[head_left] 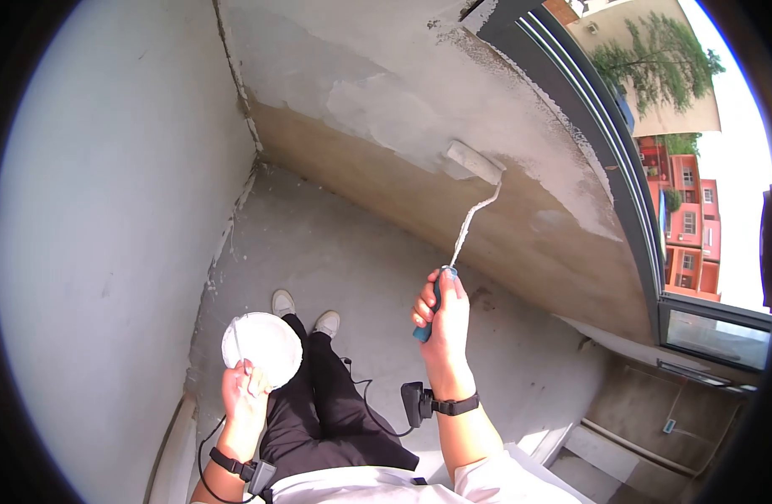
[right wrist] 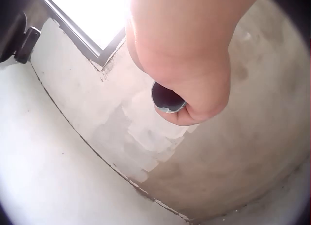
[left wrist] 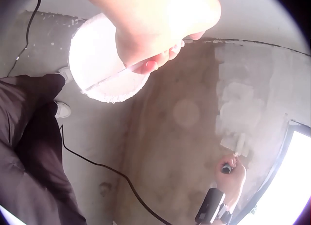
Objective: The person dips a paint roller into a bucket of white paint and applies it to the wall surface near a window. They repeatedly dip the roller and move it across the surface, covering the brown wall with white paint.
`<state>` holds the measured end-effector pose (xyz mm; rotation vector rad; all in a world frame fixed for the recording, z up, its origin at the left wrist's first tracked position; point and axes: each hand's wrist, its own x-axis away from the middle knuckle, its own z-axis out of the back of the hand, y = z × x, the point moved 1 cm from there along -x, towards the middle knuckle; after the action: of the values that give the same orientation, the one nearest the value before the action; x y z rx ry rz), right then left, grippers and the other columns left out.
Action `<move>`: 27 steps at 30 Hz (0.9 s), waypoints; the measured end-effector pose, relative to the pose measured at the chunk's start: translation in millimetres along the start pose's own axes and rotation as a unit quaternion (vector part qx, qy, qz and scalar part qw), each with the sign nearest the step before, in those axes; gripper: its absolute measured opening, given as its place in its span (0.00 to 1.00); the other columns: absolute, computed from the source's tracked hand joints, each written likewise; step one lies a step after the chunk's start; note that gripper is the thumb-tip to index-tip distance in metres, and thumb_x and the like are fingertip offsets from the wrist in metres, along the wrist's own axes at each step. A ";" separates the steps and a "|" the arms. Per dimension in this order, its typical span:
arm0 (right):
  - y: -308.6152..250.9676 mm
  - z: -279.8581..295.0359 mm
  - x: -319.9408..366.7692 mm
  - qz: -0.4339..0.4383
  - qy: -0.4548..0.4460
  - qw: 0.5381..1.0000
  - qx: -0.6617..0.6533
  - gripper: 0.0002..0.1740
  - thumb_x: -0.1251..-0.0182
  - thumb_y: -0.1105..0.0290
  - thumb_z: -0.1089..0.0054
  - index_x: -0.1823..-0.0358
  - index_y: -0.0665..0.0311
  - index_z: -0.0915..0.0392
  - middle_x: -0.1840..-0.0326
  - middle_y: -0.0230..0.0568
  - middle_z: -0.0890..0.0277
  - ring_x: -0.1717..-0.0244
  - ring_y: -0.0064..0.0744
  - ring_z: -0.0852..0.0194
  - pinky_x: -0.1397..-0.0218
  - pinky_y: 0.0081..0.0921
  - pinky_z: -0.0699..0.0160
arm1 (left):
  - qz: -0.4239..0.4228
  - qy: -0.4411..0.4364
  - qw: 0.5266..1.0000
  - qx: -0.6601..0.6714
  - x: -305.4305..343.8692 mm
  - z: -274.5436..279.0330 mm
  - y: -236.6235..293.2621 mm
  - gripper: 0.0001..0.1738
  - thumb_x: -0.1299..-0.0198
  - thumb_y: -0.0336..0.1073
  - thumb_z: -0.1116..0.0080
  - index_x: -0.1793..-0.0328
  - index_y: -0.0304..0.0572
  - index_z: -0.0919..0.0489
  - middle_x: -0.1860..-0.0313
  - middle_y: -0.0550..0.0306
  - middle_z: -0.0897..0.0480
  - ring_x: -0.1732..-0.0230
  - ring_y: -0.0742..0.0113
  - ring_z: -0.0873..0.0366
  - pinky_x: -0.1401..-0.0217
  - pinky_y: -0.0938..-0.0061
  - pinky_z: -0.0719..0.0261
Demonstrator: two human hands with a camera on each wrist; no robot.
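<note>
In the head view the right hand point(head_left: 443, 323) grips the blue handle point(head_left: 424, 331) of a paint roller, whose white-coated roller head point(head_left: 474, 162) lies against the wall below the window, at the border of pale coating and bare brown wall. The left hand point(head_left: 246, 393) holds a white bucket point(head_left: 272, 340) by its thin handle, above and left of the legs. The left wrist view shows the left hand point(left wrist: 165, 26) curled round that handle, the bucket point(left wrist: 95, 55) hanging below. In the right wrist view the right hand point(right wrist: 189, 65) hides most of the roller; only the handle's end point(right wrist: 166, 99) shows.
A plain wall point(head_left: 109, 210) rises at the left, and a dark window frame point(head_left: 608, 126) runs along the upper right. The grey floor point(head_left: 319, 227) lies between the walls, with the person's white shoes point(head_left: 326, 323) on it. Black cables hang near the legs and left wrist.
</note>
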<state>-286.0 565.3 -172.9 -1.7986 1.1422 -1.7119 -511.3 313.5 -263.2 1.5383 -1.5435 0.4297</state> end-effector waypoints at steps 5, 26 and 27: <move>22.1 0.2 -39.5 -0.053 0.006 0.997 -0.064 0.14 0.16 0.59 0.55 0.59 0.61 0.32 0.77 0.26 0.44 0.82 0.16 0.51 0.80 0.20 0.47 | 0.011 0.016 1.000 -0.009 1.9 -0.8 2.4 0.12 0.32 0.46 0.52 0.67 0.52 0.31 0.83 0.70 0.39 0.79 0.73 0.41 0.64 0.73 0.38; 22.4 -23.4 -22.3 -0.042 0.007 0.987 -0.153 0.15 0.15 0.60 0.57 0.60 0.61 0.32 0.77 0.25 0.44 0.82 0.16 0.52 0.80 0.20 0.48 | 0.006 0.000 1.000 0.006 -13.5 -3.6 6.8 0.10 0.33 0.43 0.53 0.67 0.51 0.32 0.84 0.68 0.39 0.80 0.74 0.40 0.64 0.73 0.37; 30.1 -16.2 -40.5 -0.065 0.018 0.991 -0.114 0.14 0.15 0.60 0.57 0.60 0.61 0.32 0.77 0.25 0.44 0.82 0.16 0.52 0.80 0.20 0.48 | 0.007 -0.001 1.000 0.006 -12.8 -3.9 7.1 0.10 0.33 0.43 0.53 0.67 0.51 0.32 0.84 0.68 0.39 0.80 0.74 0.40 0.64 0.73 0.37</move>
<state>-306.3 583.1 -218.5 -2.0251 1.3095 -1.7530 -518.7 325.6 -268.5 1.5390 -1.5557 0.4467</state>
